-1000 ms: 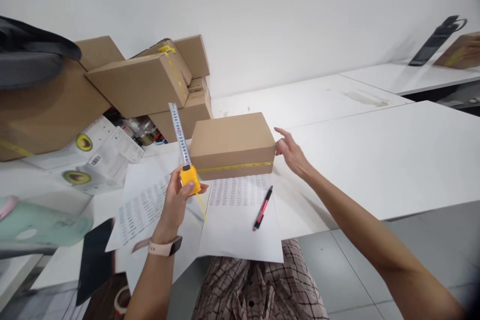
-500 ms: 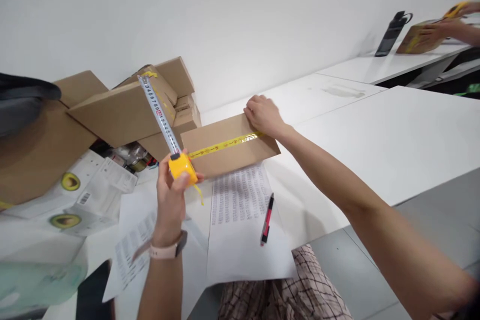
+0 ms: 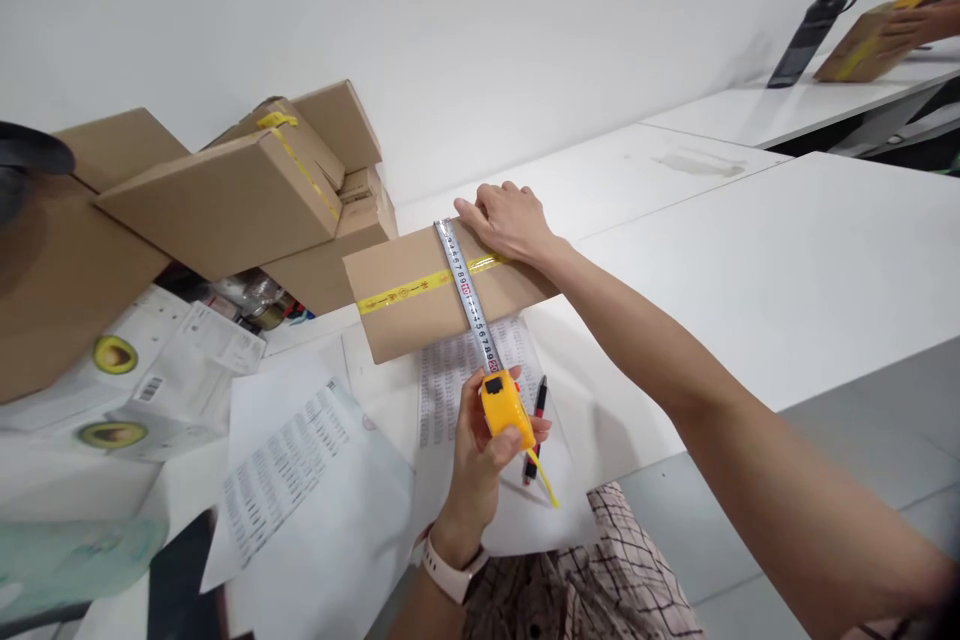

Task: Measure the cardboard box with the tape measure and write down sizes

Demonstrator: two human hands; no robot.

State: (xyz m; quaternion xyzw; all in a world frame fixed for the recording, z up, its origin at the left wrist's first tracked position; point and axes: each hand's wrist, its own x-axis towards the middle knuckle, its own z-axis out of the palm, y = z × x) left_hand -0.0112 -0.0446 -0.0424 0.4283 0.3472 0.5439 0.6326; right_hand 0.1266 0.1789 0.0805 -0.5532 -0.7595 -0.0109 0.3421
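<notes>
My left hand (image 3: 474,470) is closed around a yellow tape measure (image 3: 507,412). Its metal blade (image 3: 466,292) is drawn out and lies across a long cardboard box (image 3: 401,325), from the near edge to the far one. Yellow printed packing tape runs along the top of the box. At the right end my right hand (image 3: 514,222) grips the box, fingers curled over its far edge. Beneath sits a printed sheet (image 3: 442,400); a red and black pen (image 3: 532,460) lies on it, partly hidden by my left hand and the tape measure.
Cardboard boxes (image 3: 225,200) are stacked at the left, above white boxes with avocado pictures (image 3: 161,360). More printed paper (image 3: 300,470) lies left of my left arm. At the far right, another person's hand (image 3: 926,25) is on a taped box (image 3: 859,45) beside a dark bottle (image 3: 806,40).
My left hand has moved right with the tape measure, and the blade has gone from beside the box's left end to across its top. My right hand stays on the box.
</notes>
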